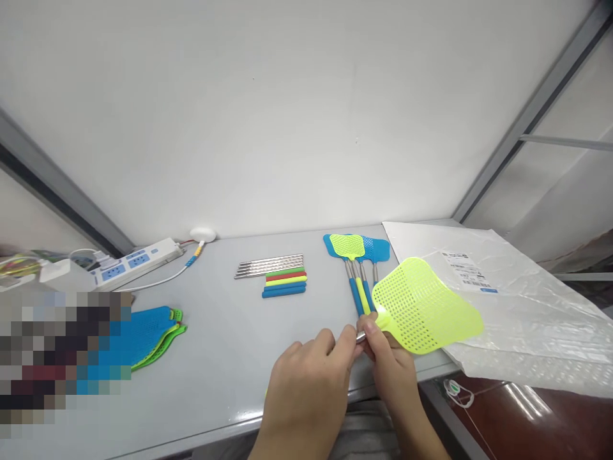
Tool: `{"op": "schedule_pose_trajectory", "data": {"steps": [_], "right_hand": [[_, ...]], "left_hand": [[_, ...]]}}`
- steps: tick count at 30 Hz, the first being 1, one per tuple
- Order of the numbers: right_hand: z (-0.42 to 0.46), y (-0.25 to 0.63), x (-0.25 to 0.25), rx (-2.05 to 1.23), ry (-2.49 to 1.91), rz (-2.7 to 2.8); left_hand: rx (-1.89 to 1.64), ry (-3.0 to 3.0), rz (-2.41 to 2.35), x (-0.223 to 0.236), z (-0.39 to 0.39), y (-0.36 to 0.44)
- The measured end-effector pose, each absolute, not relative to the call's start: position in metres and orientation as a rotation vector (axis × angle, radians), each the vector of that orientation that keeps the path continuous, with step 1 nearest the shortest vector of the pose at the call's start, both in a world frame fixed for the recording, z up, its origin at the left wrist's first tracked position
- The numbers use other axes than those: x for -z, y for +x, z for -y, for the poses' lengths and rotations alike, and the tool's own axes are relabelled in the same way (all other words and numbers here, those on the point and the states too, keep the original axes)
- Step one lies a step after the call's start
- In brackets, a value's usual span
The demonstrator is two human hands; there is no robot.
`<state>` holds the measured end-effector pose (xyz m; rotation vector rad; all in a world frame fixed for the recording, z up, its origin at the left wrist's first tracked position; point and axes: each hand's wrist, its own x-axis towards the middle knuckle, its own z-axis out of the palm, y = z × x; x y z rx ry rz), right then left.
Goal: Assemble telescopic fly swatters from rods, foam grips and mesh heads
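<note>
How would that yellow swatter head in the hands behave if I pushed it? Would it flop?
The yellow swatter head is probably light, because it looks thin and is full of little holes. It may bend when pushed, but perhaps wouldn't flop: the right hand pinches near its narrow end, and the wide part sticks out fairly flat.

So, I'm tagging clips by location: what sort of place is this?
Probably a workshop bench, though little of the wider room shows: a grey table bears lined-up metal rods and coloured handles, with fly swatters grouped farther right.
</note>
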<state>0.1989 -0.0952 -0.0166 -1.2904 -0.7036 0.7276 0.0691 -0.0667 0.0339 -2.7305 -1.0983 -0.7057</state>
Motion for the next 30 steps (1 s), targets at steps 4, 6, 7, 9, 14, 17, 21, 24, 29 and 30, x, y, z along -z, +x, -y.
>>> {"op": "schedule_pose_trajectory", "data": {"steps": [4, 6, 7, 9, 14, 17, 21, 24, 29, 30], "right_hand": [[0.093, 0.202, 0.016, -0.761, -1.29, 0.798], [0.091, 0.208, 0.015, -0.718, -1.244, 0.757], [0.09, 0.212, 0.014, -0.688, -1.208, 0.706], [0.088, 0.218, 0.011, -0.649, -1.121, 0.617], [0.086, 0.216, -0.002, -0.76, -0.936, 0.554], [0.085, 0.211, -0.003, -0.801, -0.899, 0.512], [0.085, 0.204, 0.009, -0.877, -1.001, 0.679], [0.086, 0.194, 0.017, -1.012, -1.018, 0.832], [0.089, 0.185, 0.018, -1.026, -0.936, 0.835], [0.089, 0.186, 0.019, -1.029, -0.955, 0.88]], "left_hand": [[0.677, -2.766, 1.135, -0.035, 0.062, 0.05], [0.651, -2.775, 1.179, -0.036, 0.058, 0.028], [0.641, -2.766, 1.195, -0.036, 0.056, 0.015], [0.656, -2.714, 1.237, -0.034, 0.053, -0.017], [0.804, -2.649, 1.192, -0.028, 0.049, -0.078], [0.934, -2.583, 1.206, -0.027, 0.05, -0.084], [1.072, -2.622, 1.187, -0.028, 0.052, -0.066], [1.109, -2.677, 1.128, -0.031, 0.056, -0.049], [1.193, -2.685, 1.136, -0.034, 0.065, -0.021], [1.178, -2.733, 1.119, -0.034, 0.067, -0.015]]}}
